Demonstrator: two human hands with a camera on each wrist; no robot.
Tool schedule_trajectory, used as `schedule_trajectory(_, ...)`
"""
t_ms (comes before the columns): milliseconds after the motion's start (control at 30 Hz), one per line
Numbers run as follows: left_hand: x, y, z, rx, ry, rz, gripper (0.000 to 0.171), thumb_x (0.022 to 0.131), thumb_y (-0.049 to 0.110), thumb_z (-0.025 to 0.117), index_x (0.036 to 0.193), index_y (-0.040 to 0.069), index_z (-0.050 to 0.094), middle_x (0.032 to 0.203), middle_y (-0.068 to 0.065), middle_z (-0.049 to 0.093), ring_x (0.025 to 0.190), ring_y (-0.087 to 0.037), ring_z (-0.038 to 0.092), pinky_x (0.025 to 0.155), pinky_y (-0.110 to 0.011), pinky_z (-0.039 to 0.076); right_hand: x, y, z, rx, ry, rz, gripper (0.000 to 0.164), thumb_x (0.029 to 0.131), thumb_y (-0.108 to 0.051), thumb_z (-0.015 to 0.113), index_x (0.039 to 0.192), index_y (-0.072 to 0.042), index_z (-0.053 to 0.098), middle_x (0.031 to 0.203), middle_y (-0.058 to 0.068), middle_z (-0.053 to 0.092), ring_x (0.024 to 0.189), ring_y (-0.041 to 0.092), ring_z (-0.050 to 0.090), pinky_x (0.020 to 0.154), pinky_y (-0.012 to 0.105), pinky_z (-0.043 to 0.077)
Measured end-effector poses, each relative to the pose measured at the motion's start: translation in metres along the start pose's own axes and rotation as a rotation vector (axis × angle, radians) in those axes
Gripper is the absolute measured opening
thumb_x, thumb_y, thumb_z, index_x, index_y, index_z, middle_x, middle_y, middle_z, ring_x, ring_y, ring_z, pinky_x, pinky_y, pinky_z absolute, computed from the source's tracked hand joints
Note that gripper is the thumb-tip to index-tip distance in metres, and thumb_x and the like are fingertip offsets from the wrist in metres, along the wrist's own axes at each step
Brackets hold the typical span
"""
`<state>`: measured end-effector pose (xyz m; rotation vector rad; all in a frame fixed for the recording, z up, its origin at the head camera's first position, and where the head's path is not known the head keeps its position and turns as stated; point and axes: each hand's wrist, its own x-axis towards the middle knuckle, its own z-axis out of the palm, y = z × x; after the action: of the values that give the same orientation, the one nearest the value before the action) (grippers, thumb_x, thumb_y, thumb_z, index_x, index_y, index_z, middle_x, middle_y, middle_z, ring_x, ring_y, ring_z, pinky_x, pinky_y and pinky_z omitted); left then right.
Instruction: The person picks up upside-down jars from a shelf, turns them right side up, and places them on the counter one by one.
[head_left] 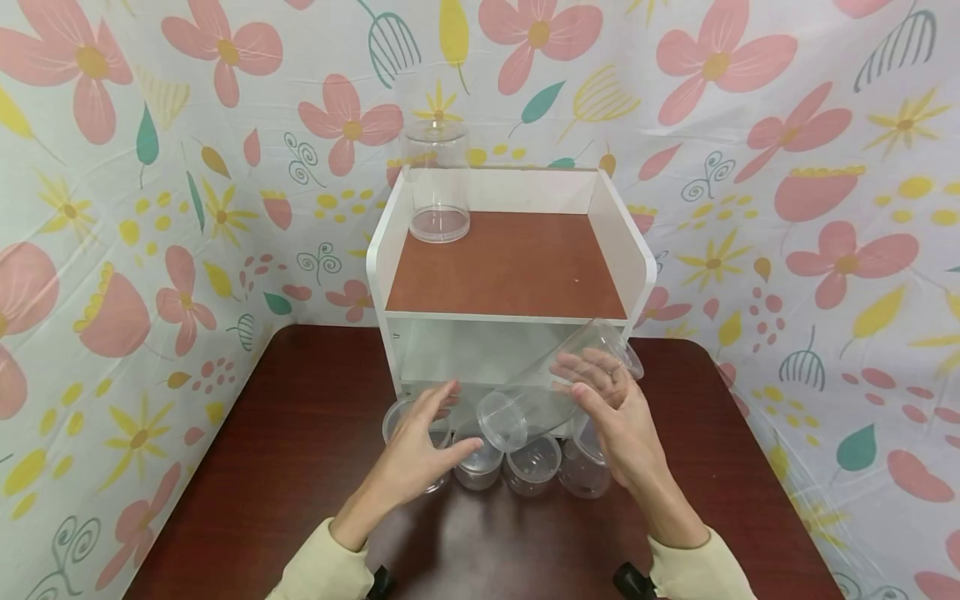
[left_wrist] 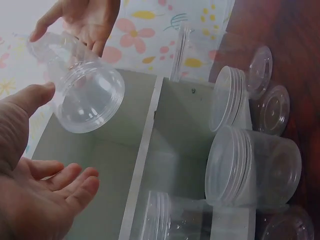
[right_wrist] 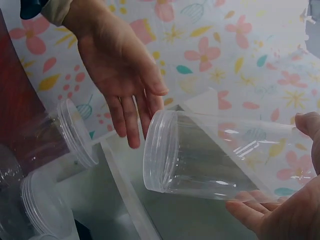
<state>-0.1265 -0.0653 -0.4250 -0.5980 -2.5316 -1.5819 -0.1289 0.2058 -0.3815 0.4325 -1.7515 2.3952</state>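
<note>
A clear plastic jar point(head_left: 536, 400) with a translucent screw lid point(right_wrist: 161, 151) is tilted in the air before the white shelf unit. My right hand point(head_left: 626, 421) grips it near its base, thumb on one side and fingers on the other. The lid end points toward my left hand point(head_left: 416, 454), which is spread with thumb and fingers apart and holds nothing. In the left wrist view a gap shows between the left fingers and the jar point(left_wrist: 90, 95). Below, several similar lidded jars point(head_left: 532, 467) stand in a row on the table, one partly hidden by my left hand.
The white shelf unit point(head_left: 637, 258) has a brown upper board point(head_left: 510, 267) with raised side walls and an open lower compartment. Another clear jar point(head_left: 439, 183) stands upright at the upper board's left. The dark wooden table point(head_left: 300, 450) meets a flowered cloth backdrop point(head_left: 750, 192).
</note>
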Motion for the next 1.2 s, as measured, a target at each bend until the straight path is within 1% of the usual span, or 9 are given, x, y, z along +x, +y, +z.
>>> schedule_trajectory(233, 0.0, 0.002, 0.006, -0.049, -0.068, -0.027, 0.091, 0.084, 0.025, 0.088, 0.156, 0.001, 0.04, 0.147, -0.01, 0.052, 0.13, -0.028, 0.056, 0.108, -0.047, 0.045, -0.002, 0.005, 0.003, 0.16, -0.077, -0.078, 0.036, 0.1, 0.011, 0.053, 0.132, -0.004, 0.05, 0.13, 0.014, 0.067, 0.12, 0.028, 0.066, 0.102, 0.042, 0.052)
schedule_trajectory(333, 0.001, 0.002, 0.008, -0.057, -0.092, -0.061, 0.095, 0.082, 0.028, 0.089, 0.158, 0.003, 0.037, 0.15, -0.011, 0.051, 0.129, -0.03, 0.057, 0.108, -0.049, 0.045, -0.003, 0.006, 0.006, 0.194, -0.1, -0.085, 0.034, 0.101, 0.01, 0.054, 0.132, -0.005, 0.052, 0.131, 0.015, 0.067, 0.121, 0.029, 0.065, 0.103, 0.043, 0.052)
schedule_trajectory(433, 0.001, 0.002, 0.01, -0.058, -0.109, -0.099, 0.097, 0.081, 0.03, 0.09, 0.159, 0.008, 0.037, 0.154, -0.01, 0.048, 0.128, -0.032, 0.059, 0.108, -0.054, 0.045, -0.004, 0.007, 0.008, 0.205, -0.104, -0.08, 0.034, 0.101, 0.008, 0.056, 0.132, -0.004, 0.052, 0.131, 0.016, 0.066, 0.122, 0.029, 0.064, 0.104, 0.043, 0.051)
schedule_trajectory(500, 0.001, 0.001, 0.012, -0.061, -0.109, -0.11, 0.096, 0.081, 0.029, 0.09, 0.159, 0.011, 0.038, 0.154, -0.009, 0.048, 0.127, -0.034, 0.06, 0.106, -0.057, 0.044, -0.004, 0.008, 0.01, 0.21, -0.103, -0.073, 0.033, 0.101, 0.007, 0.057, 0.132, -0.003, 0.051, 0.131, 0.017, 0.066, 0.122, 0.03, 0.064, 0.104, 0.043, 0.05)
schedule_trajectory(600, 0.001, -0.001, 0.015, -0.086, -0.11, -0.107, 0.095, 0.08, 0.028, 0.09, 0.159, 0.012, 0.039, 0.152, -0.01, 0.05, 0.126, -0.036, 0.06, 0.106, -0.058, 0.044, -0.006, 0.01, 0.011, 0.224, -0.102, -0.061, 0.034, 0.101, 0.006, 0.057, 0.133, -0.002, 0.05, 0.132, 0.018, 0.065, 0.123, 0.031, 0.064, 0.106, 0.045, 0.049)
schedule_trajectory(833, 0.0, -0.002, 0.02, -0.107, -0.083, -0.099, 0.096, 0.076, 0.029, 0.092, 0.156, 0.01, 0.042, 0.144, -0.011, 0.057, 0.129, -0.029, 0.056, 0.108, -0.056, 0.041, -0.008, 0.014, 0.013, 0.265, -0.117, -0.065, 0.035, 0.102, 0.006, 0.057, 0.136, 0.0, 0.049, 0.134, 0.022, 0.063, 0.125, 0.035, 0.062, 0.107, 0.047, 0.048)
schedule_trajectory(933, 0.0, -0.004, 0.022, -0.164, -0.082, -0.101, 0.091, 0.078, 0.024, 0.092, 0.155, 0.011, 0.044, 0.141, -0.008, 0.06, 0.126, -0.026, 0.059, 0.108, -0.051, 0.043, -0.009, 0.015, 0.014, 0.263, -0.135, -0.076, 0.035, 0.102, 0.007, 0.055, 0.136, 0.0, 0.049, 0.136, 0.024, 0.062, 0.127, 0.036, 0.06, 0.107, 0.047, 0.048)
schedule_trajectory(1100, 0.0, -0.008, 0.025, -0.363, -0.109, -0.064, 0.084, 0.084, 0.009, 0.086, 0.154, 0.005, 0.04, 0.144, -0.013, 0.059, 0.129, -0.029, 0.059, 0.108, -0.038, 0.046, -0.01, 0.015, 0.013, 0.24, -0.139, -0.067, 0.036, 0.102, 0.006, 0.054, 0.137, -0.001, 0.049, 0.136, 0.024, 0.062, 0.127, 0.035, 0.06, 0.108, 0.047, 0.047)
schedule_trajectory(1200, -0.001, -0.008, 0.024, -0.468, -0.117, -0.053, 0.082, 0.085, 0.003, 0.083, 0.153, 0.002, 0.037, 0.146, -0.019, 0.054, 0.132, -0.033, 0.056, 0.107, -0.035, 0.047, -0.01, 0.013, 0.013, 0.209, -0.124, -0.056, 0.036, 0.102, 0.006, 0.056, 0.137, -0.003, 0.05, 0.136, 0.022, 0.063, 0.126, 0.034, 0.062, 0.106, 0.045, 0.049)
